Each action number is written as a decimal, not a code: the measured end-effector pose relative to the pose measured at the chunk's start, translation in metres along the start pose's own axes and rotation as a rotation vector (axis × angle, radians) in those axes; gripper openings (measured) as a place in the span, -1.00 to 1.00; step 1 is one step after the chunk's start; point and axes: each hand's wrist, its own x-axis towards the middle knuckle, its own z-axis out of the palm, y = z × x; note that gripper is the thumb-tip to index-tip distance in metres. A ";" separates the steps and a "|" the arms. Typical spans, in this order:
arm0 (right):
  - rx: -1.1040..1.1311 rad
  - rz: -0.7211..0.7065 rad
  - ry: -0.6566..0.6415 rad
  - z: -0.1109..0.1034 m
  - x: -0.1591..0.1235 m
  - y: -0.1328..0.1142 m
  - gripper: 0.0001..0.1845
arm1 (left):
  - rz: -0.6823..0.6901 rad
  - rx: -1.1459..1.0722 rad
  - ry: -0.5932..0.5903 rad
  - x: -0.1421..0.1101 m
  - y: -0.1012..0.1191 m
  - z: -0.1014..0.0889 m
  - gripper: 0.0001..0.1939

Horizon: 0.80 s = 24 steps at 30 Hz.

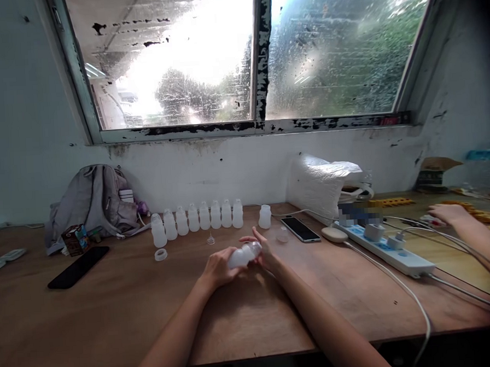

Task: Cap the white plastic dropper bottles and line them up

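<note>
Bottle point(244, 254) lies sideways mid-table, left hand point(217, 267) clamped round its base to steady it, right hand point(265, 252) pinching the cap end; bottle row point(197, 218) lined up at 11 o'clock, within reach.

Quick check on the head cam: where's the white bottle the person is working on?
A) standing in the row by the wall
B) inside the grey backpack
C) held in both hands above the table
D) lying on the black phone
C: the white bottle lies sideways between the left hand and the right hand, above the table and in front of the row of bottles.
</note>
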 end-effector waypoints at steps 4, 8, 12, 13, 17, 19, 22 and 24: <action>0.025 -0.133 0.033 0.010 0.002 0.006 -0.62 | -0.285 -0.255 0.276 0.011 -0.022 0.001 -0.63; -0.202 -0.138 -0.063 0.019 0.002 0.019 -0.67 | -0.400 -0.582 0.496 0.020 -0.037 0.003 -0.65; -0.514 -0.316 0.003 0.025 0.002 0.027 -0.60 | -0.326 -0.700 0.454 0.020 -0.035 0.005 -0.60; -0.624 -0.411 0.042 0.026 0.002 0.029 -0.57 | -0.310 -0.660 0.436 0.019 -0.034 0.006 -0.59; -0.942 -0.705 0.141 0.031 0.002 0.036 -0.54 | -0.288 -0.524 0.329 0.016 -0.032 0.011 -0.59; -0.959 -0.718 0.150 0.032 0.003 0.039 -0.58 | -0.269 -0.547 0.247 0.015 -0.032 0.015 -0.59; -0.944 -0.665 0.225 0.026 0.009 0.043 -0.62 | -0.283 -0.537 0.239 0.015 -0.035 0.020 -0.46; -0.949 -0.630 0.347 0.015 0.017 0.042 -0.60 | -0.315 -0.484 0.304 0.015 -0.038 0.022 -0.43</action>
